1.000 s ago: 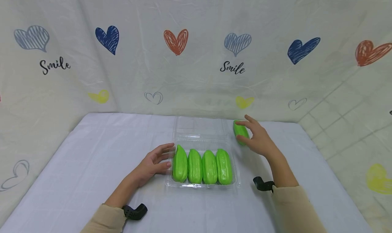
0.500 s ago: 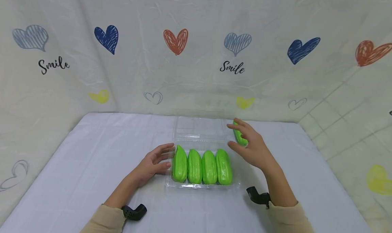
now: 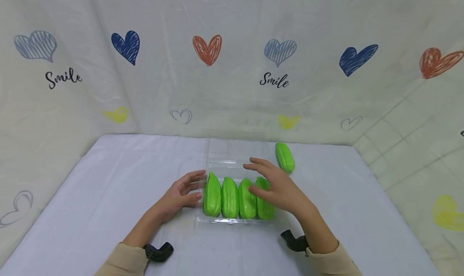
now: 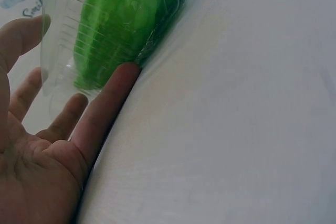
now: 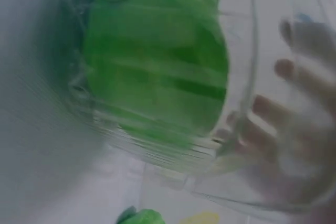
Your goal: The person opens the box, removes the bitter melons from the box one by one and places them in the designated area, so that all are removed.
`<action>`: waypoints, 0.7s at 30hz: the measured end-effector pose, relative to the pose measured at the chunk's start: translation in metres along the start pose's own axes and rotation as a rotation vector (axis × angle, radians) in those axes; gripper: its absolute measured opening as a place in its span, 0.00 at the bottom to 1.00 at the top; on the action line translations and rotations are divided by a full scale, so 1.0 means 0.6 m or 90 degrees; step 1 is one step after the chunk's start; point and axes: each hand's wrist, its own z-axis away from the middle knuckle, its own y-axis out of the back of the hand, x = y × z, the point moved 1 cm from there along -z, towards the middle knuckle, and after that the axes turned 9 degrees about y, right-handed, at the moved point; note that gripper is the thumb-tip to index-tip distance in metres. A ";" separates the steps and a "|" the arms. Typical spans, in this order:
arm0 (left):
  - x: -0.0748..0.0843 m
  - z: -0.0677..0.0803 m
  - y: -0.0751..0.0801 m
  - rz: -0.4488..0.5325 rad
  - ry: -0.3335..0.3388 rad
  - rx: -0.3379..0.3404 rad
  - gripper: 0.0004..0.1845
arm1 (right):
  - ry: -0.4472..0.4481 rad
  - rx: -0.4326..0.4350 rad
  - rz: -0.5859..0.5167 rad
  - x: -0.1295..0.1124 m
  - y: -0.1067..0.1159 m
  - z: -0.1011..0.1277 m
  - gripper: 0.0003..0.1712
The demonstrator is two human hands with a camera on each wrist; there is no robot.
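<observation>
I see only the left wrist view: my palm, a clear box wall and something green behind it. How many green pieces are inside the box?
Observer: Four green vegetables lie side by side in the clear tray.
Operator: Is there any piece outside?
Observer: Yes, one loose green vegetable lies on the table, beyond the tray's right far corner.
Operator: Where is the right hand?
Observer: The right hand hovers over the rightmost vegetables, fingers spread, holding nothing.
</observation>
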 end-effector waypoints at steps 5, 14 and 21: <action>0.000 -0.001 0.000 0.004 0.000 0.001 0.37 | -0.008 -0.034 0.039 0.003 -0.015 -0.002 0.33; -0.001 -0.001 -0.001 0.008 0.000 -0.002 0.37 | 0.012 -0.048 0.075 0.010 -0.028 -0.002 0.31; -0.003 -0.003 0.000 0.009 -0.002 -0.004 0.36 | 0.007 -0.020 0.088 0.012 -0.028 -0.002 0.34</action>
